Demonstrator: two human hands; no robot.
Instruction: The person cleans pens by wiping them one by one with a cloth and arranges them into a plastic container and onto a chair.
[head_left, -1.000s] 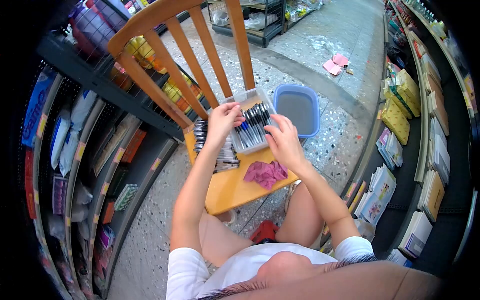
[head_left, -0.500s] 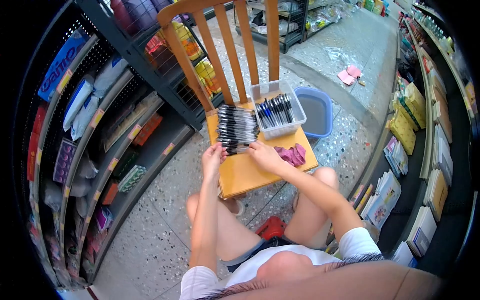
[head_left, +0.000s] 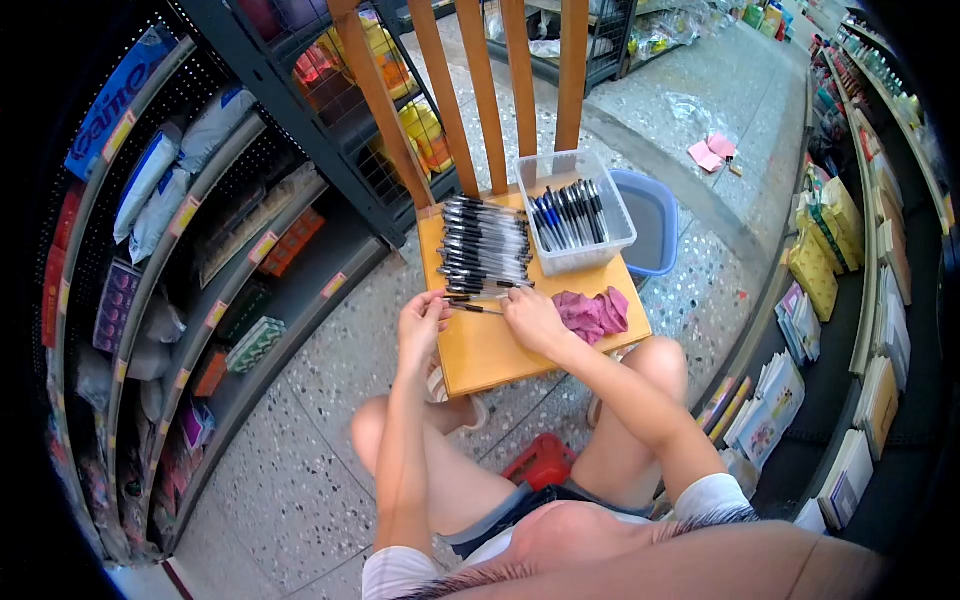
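On the wooden chair seat (head_left: 480, 362) lies a stack of black-capped clear pens (head_left: 485, 243), side by side. At its near edge a single pen (head_left: 477, 309) lies crosswise between my hands. My left hand (head_left: 422, 325) pinches its dark end. My right hand (head_left: 532, 318) is closed at the other end, its fingertips partly hidden. Just right of that hand is a crumpled pink-purple cloth (head_left: 594, 314). Behind the cloth stands a clear plastic box (head_left: 585, 262) holding several upright black and blue pens (head_left: 568, 214).
A blue bin (head_left: 657, 232) stands on the floor behind the chair's right side. Stocked shelves curve along the left (head_left: 290, 320) and right (head_left: 845, 350). Between my legs is a red object (head_left: 540, 461). Pink paper (head_left: 712, 152) lies on the floor.
A single pen now shows apart from the stack's near edge, between my hands. My hands have come slightly nearer to me relative to the stack. The view has shifted a little.
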